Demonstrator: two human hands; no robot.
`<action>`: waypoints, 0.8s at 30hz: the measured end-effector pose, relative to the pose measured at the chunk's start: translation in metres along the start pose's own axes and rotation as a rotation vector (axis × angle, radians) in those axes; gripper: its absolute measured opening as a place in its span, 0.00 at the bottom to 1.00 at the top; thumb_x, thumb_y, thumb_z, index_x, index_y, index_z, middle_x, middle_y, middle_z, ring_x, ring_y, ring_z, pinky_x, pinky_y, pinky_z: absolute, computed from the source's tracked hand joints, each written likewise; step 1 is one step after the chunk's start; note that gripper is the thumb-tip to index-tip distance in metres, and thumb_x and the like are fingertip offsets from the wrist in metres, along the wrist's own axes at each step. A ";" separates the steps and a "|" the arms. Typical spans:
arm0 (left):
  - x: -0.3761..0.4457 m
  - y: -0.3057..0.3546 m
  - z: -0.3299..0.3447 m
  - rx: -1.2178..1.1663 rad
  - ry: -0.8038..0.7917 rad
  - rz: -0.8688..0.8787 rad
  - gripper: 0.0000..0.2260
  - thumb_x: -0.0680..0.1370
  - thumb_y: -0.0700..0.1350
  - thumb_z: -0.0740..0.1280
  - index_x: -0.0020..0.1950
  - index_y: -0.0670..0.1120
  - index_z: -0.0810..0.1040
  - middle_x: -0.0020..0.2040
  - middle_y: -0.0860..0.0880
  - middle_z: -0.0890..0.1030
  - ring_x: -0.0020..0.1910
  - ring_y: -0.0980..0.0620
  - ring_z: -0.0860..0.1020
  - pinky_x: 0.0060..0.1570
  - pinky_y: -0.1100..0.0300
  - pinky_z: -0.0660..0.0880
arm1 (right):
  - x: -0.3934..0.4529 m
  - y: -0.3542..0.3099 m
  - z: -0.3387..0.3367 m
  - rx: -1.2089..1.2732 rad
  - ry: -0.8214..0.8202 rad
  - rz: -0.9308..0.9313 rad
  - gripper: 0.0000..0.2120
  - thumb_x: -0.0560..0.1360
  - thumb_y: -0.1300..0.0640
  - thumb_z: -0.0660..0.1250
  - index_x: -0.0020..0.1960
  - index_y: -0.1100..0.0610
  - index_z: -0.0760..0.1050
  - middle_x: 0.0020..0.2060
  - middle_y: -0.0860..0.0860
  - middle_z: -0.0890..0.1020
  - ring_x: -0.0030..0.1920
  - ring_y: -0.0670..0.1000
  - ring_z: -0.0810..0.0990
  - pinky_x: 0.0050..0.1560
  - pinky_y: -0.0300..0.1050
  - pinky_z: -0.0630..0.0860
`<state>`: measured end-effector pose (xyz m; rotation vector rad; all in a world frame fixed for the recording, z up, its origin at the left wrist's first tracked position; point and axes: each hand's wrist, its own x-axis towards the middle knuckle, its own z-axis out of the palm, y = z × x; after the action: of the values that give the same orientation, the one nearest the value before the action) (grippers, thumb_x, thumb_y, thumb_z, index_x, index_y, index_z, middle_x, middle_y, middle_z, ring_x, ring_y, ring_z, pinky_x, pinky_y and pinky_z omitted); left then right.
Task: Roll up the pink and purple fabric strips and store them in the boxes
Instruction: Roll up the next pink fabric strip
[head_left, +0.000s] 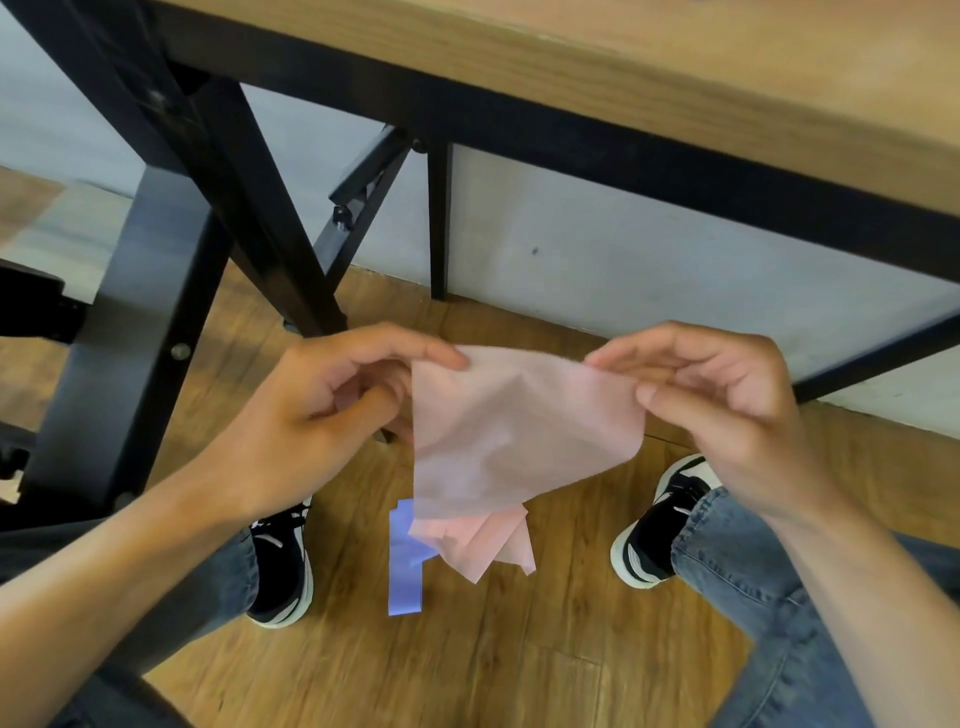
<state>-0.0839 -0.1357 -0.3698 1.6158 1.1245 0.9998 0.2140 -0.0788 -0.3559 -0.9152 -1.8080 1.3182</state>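
Holding the pink strip (524, 431) up between both hands, the person sits with knees apart, looking down at a wooden floor (467, 665). The left hand (322, 410) pinches the strip's upper left corner, thumb and forefinger closed on the cloth, the other fingers (374, 410) curled behind it. The right hand (727, 400) pinches the upper right corner the same way, thumb tip pressed on the edge and the remaining fingers bent loosely above. Between the two pinches the top edge runs nearly level, and the thin, slightly see-through cloth hangs down in a slack sheet that narrows toward the bottom. Its lower end lies crumpled in folds on the floor between the feet. A purple strip (405, 566) lies flat on the floor just beside that heap, its upper right part covered by the pink folds. A black-and-white shoe (283, 561) stands left of the strips and another (660, 519) right of them, both below blue jeans (769, 597). Above the hands runs the edge of a wooden table (675, 67) on black legs (260, 208), with a pale wall (623, 260) behind. No box is in view.
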 end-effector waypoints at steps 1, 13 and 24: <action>0.000 0.000 0.000 0.019 0.004 0.015 0.17 0.79 0.29 0.61 0.61 0.44 0.81 0.55 0.48 0.84 0.53 0.46 0.84 0.43 0.51 0.84 | 0.000 0.000 -0.002 0.018 -0.032 0.003 0.23 0.75 0.82 0.59 0.55 0.61 0.82 0.51 0.52 0.87 0.56 0.55 0.86 0.55 0.47 0.82; 0.005 -0.026 0.025 0.064 0.013 -0.086 0.23 0.76 0.26 0.67 0.65 0.47 0.79 0.56 0.52 0.85 0.59 0.56 0.82 0.59 0.62 0.79 | 0.005 0.042 0.034 -0.073 -0.098 0.338 0.12 0.82 0.65 0.64 0.63 0.57 0.80 0.52 0.50 0.87 0.54 0.49 0.86 0.54 0.50 0.84; 0.000 -0.085 0.062 0.302 -0.114 -0.122 0.18 0.75 0.33 0.74 0.63 0.45 0.81 0.52 0.54 0.86 0.52 0.62 0.83 0.49 0.69 0.80 | 0.004 0.078 0.055 -0.202 -0.192 0.448 0.10 0.83 0.63 0.63 0.55 0.56 0.82 0.43 0.51 0.87 0.43 0.50 0.87 0.43 0.45 0.84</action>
<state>-0.0451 -0.1338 -0.4680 1.7911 1.3261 0.6738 0.1752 -0.0826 -0.4434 -1.4071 -1.9833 1.5551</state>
